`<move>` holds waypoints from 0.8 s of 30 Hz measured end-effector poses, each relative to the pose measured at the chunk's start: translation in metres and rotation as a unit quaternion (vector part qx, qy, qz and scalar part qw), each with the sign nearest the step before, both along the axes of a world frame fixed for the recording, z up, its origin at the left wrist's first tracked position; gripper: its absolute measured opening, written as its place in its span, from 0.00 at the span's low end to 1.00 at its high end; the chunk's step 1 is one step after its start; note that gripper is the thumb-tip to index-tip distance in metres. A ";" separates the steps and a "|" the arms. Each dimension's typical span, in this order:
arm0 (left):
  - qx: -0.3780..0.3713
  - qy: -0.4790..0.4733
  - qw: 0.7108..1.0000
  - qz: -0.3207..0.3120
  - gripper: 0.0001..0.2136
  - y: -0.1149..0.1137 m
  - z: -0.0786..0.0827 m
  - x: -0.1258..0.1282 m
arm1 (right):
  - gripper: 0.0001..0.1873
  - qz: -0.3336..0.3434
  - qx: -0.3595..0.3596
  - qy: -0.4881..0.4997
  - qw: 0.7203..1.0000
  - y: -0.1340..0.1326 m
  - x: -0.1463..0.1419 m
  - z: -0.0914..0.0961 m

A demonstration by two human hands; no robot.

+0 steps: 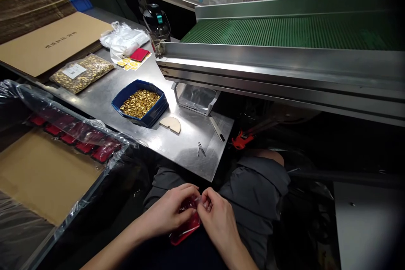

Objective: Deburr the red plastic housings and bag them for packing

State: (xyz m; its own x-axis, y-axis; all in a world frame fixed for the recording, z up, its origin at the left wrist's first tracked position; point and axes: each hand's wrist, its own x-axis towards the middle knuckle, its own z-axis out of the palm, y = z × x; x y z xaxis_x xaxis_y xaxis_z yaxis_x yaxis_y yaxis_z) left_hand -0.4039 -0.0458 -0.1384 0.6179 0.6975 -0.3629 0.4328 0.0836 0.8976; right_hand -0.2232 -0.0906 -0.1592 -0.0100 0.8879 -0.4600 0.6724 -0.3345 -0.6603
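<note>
Over my lap, my left hand [172, 209] is closed around a shiny red piece [186, 228] that looks wrapped in clear plastic. The fingers of my right hand [218, 215] are pinched together at the piece's upper right edge, on what looks like the clear film. Much of the red piece is covered by my fingers. Ahead on the metal table lie a small pair of nippers [201, 149], a pale half-round board [171, 125] and a blue bin [153, 114] full of small gold-coloured metal parts [141, 103].
A green conveyor belt [284, 31] with a metal side rail runs along the right. To the left stands a plastic-lined box [47, 177] with several red pieces [84, 147]. A bag of gold parts [82, 74], a grey tray [196, 97] and a white-handled tool [217, 128] lie on the table.
</note>
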 end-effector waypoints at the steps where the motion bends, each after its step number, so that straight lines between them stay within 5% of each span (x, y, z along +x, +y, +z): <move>1: -0.006 0.000 1.000 0.013 0.11 -0.001 -0.003 -0.001 | 0.05 0.009 -0.001 0.006 1.000 0.000 0.000 0.003; 9: -0.049 -0.016 0.998 0.039 0.07 -0.009 -0.019 -0.011 | 0.15 0.091 -0.007 0.093 0.991 -0.008 0.013 0.027; 13: 0.002 -0.020 1.000 0.000 0.08 -0.008 -0.011 -0.010 | 0.10 0.068 0.009 0.010 0.998 -0.007 0.007 0.018; 17: 0.051 -0.050 0.997 -0.021 0.16 -0.009 -0.003 -0.009 | 0.20 0.048 -0.067 0.083 0.993 0.000 0.007 0.009; 20: 0.047 -0.051 0.998 0.003 0.21 -0.014 -0.006 -0.007 | 0.14 0.060 -0.108 0.115 0.986 0.004 0.008 0.006; 24: 0.069 -0.022 0.996 0.055 0.32 -0.019 -0.010 -0.005 | 0.05 0.038 -0.073 0.095 0.992 0.002 0.005 0.008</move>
State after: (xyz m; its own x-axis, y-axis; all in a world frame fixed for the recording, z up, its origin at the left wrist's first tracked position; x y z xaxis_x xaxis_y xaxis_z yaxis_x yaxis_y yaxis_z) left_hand -0.4088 -0.0650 -0.1482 0.5486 0.8026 -0.2342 0.3883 0.0035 0.9215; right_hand -0.2186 -0.0889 -0.1514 -0.1731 0.8058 -0.5663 0.5664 -0.3889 -0.7266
